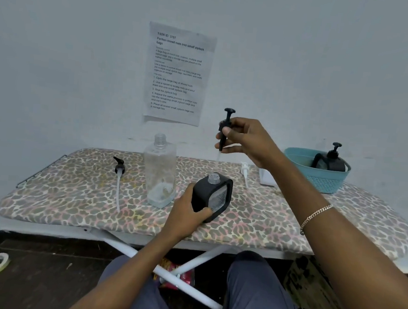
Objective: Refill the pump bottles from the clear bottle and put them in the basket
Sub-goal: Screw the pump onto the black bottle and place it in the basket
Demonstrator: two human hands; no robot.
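Left hand grips the black pump bottle steady — right hand pinches the pump above it, likely to refit.

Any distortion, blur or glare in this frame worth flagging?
Head view: wide-angle bending bows the ironing board; light is flat and dim, shadows faint, no strong glare; fine print on the paper is soft; the clear bottle fades into the wall; the right hand holding the pump and left hand gripping the black bottle look fairly sharp.
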